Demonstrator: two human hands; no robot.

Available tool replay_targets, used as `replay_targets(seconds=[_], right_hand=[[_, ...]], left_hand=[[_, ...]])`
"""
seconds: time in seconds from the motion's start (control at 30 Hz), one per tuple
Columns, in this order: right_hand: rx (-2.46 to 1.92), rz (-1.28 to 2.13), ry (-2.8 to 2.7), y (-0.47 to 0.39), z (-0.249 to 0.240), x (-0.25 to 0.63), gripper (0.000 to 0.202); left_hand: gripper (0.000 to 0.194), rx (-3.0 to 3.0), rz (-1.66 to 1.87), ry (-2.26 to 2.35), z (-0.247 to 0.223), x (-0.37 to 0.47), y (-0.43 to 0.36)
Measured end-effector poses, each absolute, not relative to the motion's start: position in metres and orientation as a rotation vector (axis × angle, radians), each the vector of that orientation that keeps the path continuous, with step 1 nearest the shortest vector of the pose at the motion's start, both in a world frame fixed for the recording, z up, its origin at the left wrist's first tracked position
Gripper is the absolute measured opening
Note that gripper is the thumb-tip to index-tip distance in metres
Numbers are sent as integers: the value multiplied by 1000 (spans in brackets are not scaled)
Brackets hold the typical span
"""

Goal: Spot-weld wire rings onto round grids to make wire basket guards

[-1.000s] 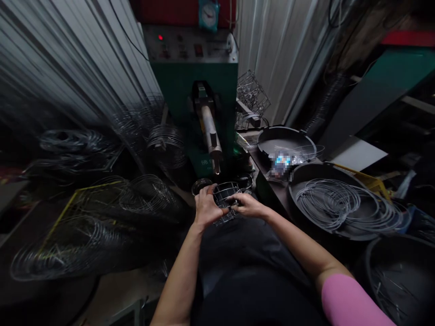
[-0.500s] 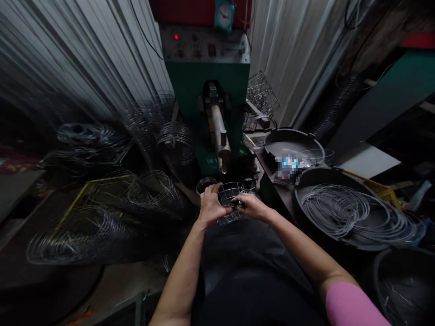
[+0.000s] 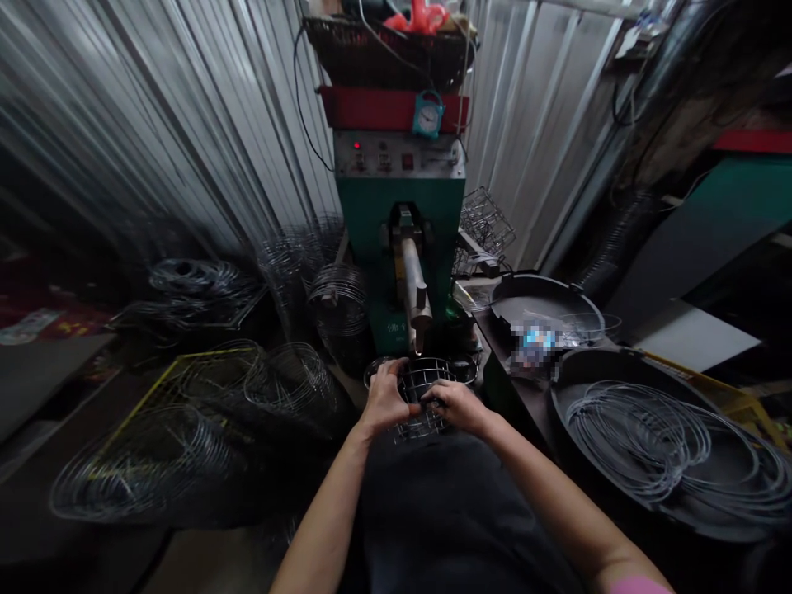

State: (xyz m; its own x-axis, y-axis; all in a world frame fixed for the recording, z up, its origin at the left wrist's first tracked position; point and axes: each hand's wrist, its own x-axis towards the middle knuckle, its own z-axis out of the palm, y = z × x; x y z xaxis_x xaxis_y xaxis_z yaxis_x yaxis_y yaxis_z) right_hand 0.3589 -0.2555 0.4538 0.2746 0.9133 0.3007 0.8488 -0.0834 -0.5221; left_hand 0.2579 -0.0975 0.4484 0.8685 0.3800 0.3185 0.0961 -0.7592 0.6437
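Observation:
A small round wire basket [image 3: 426,376] is between my two hands, in front of my dark apron. My left hand [image 3: 387,399] grips its left side, with the thumb stretched across the front wires. On the right, my right hand [image 3: 456,404] has its fingers closed on the basket's near right part. Just above the basket hangs the metal electrode tip [image 3: 419,340] of a green machine [image 3: 365,223]; a gap shows between tip and basket. The underside of the basket is hidden.
At the right, a large black pan [image 3: 563,429] holds wire rings, with a smaller pan [image 3: 544,289] behind it. Bundles of wire rings [image 3: 142,462] stand at the left beside a yellow frame. A blue clock [image 3: 428,115] hangs on the machine.
The view has tilted up, so the machine and pans appear lower and a basket on top of the machine shows. Both hands keep their hold on the wire basket.

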Motion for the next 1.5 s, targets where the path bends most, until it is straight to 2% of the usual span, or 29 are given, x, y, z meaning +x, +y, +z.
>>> replay_targets(seconds=[0.3, 0.87, 1.07, 1.17, 1.33, 1.5], right_hand=[[-1970, 73, -1560, -231, 455, 382, 18], [-2107, -87, -1301, -215, 442, 390, 11], [-1953, -74, -1048, -227, 452, 374, 19], [-1833, 98, -697, -245, 446, 357, 24], [-1497, 711, -142, -273, 424, 343, 19], [-1292, 830, 84, -285, 414, 344, 20]], left_hand=[[84, 2339, 490, 432, 452, 281, -78], [79, 2403, 452, 591, 453, 306, -66], [83, 2414, 459, 585, 454, 308, -64], [86, 2430, 470, 571, 457, 309, -62], [85, 2426, 439, 586, 460, 316, -56], [85, 2415, 434, 624, 462, 323, -51]])
